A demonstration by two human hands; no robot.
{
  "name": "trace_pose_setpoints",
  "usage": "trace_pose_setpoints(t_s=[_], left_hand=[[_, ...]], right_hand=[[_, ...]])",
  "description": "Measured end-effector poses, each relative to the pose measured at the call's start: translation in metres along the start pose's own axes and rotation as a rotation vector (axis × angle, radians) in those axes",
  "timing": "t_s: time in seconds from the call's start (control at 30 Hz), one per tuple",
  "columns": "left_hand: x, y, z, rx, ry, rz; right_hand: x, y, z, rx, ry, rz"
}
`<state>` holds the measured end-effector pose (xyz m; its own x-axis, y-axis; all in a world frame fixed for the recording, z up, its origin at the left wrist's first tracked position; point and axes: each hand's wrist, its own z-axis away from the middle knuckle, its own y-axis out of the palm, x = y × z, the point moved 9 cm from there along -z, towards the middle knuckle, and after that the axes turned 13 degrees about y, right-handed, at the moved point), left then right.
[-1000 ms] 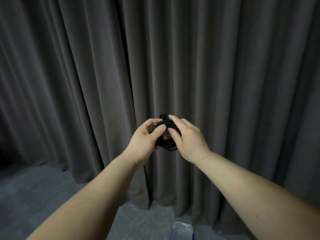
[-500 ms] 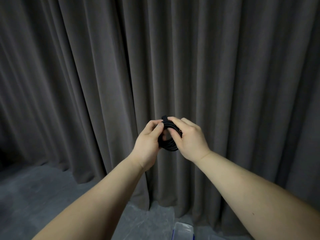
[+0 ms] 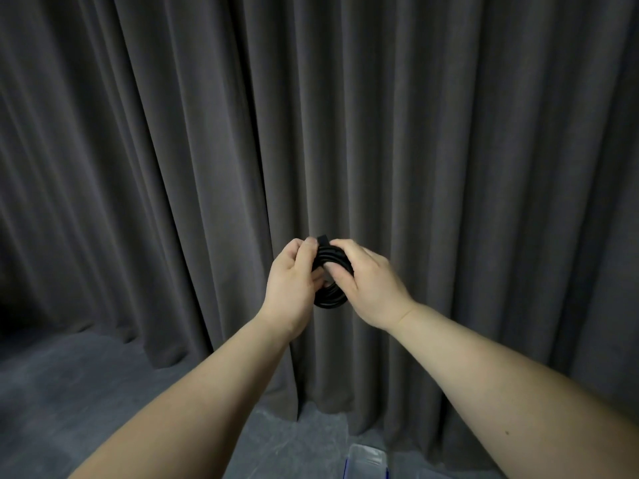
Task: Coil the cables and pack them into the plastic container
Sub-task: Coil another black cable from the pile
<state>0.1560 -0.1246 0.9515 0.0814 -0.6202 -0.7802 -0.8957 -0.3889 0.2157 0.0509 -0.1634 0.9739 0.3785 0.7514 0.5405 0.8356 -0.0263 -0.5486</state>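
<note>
- Cable point(image 3: 330, 295): a black one, wound into a small tight coil of several loops, held up in the air between our two hands, in front of the curtain and well above the floor.
- One end of the cable, a short black plug point(image 3: 323, 239), sticks up just above the fingertips of both hands.
- Our left hand point(image 3: 294, 285) holds the left side of the coil, its fingers curled over the top of the loops and its thumb pressed against the near side.
- Our right hand point(image 3: 370, 288) holds the right side of the coil, its fingers curled over the upper loops and its thumb pressed on the front, close to the left thumb.
- The lower arc of the coil hangs free below both thumbs, with no finger on it.
- Both bare forearms reach forward from the lower corners and meet at the coil.
- Plastic container point(image 3: 366, 464): clear with a blue edge, it sits on the floor far below the hands and a little to the right of the coil; only its top part shows at the bottom edge, so we cannot tell what is in it.
- Behind the hands hangs a dark grey pleated curtain point(image 3: 207, 150), which reaches down to the floor.
- Below the hands lies a dark grey floor point(image 3: 69, 392), which shows mostly under our left forearm.
</note>
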Motion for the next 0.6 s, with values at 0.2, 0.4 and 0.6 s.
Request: trace_pose_setpoints(t_s=[0.2, 0.4, 0.6], left_hand=[[-0.006, -0.002, 0.001, 0.091, 0.038, -0.050], [-0.014, -0.008, 0.000, 0.088, 0.049, -0.078], [-0.017, -0.013, -0.001, 0.106, 0.030, -0.049]], right_hand=[[-0.001, -0.002, 0.002, -0.026, 0.026, -0.097], [0.006, 0.003, 0.001, 0.029, 0.022, -0.109], [-0.018, -0.001, -0.012, 0.150, 0.384, -0.726]])
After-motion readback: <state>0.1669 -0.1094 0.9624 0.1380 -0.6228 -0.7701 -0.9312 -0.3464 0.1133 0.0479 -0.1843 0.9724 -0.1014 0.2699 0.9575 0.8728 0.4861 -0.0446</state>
